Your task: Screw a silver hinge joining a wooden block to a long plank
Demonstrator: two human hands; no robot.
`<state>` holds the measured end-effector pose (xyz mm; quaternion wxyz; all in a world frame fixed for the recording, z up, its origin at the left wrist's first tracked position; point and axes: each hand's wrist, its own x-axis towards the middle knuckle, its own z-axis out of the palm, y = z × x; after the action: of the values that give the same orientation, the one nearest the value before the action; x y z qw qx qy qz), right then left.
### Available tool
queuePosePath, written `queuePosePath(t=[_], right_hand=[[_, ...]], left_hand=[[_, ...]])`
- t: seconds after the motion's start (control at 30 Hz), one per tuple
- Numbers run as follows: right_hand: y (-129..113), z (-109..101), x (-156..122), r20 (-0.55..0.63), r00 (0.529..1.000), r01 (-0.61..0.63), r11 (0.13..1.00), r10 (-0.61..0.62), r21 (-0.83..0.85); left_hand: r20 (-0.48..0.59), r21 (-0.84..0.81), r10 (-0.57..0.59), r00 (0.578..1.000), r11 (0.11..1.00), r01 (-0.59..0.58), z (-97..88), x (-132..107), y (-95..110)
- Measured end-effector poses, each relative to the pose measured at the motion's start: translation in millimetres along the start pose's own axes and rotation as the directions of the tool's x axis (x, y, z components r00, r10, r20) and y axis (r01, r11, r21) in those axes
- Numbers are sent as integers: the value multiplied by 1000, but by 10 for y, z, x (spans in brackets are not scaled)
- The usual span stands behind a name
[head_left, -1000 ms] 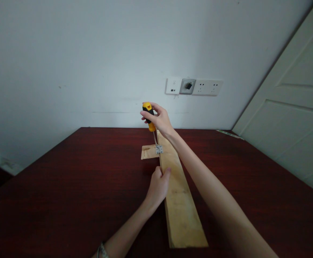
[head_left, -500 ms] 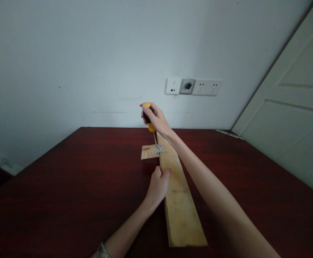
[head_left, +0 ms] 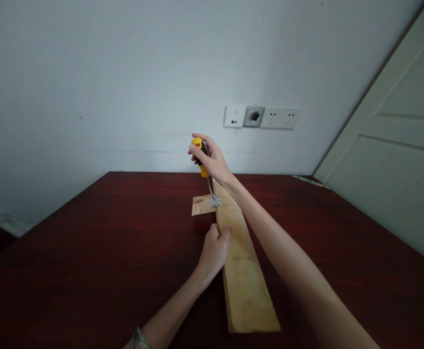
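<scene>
A long pale wooden plank lies lengthwise on the dark red table. A small wooden block sits against its left side, joined by a small metal hinge. My right hand is closed around the yellow and black handle of a screwdriver, which stands nearly upright with its tip on the hinge. My left hand grips the plank's left edge, thumb on top.
A white wall with a row of sockets stands behind the table. A white door is at the right. A thin pale strip lies at the table's far right corner.
My right hand has shifted its fingers round the screwdriver handle, turning it in place. The plank, the block and my left hand have stayed put.
</scene>
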<state>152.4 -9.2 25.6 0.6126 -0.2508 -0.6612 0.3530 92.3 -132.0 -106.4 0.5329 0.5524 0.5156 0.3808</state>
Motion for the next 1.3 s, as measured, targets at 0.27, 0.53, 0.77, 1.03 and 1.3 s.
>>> queuePosePath(t=[0.27,0.53,0.77,1.03,1.3], right_hand=[[34,2,44,-36,999,-10,1000,11,19],[75,-5,48,-59,998,11,999,-13,-31],[18,-50,35,-13,999,-36,999,36,36],[6,-22,33,-62,997,36,994,-43,-101],[5,-3,10,-13,1000,9,990,-11,-140]], left_hand=[[16,-5,18,1000,1000,-17,7,15,-39],[24,-23,-10,1000,1000,11,2,6,-31],[12,-1,6,1000,1000,-6,-19,8,-42],[5,31,37,999,999,-38,-20,21,-54],[12,-13,16,1000,1000,-15,-22,22,-47]])
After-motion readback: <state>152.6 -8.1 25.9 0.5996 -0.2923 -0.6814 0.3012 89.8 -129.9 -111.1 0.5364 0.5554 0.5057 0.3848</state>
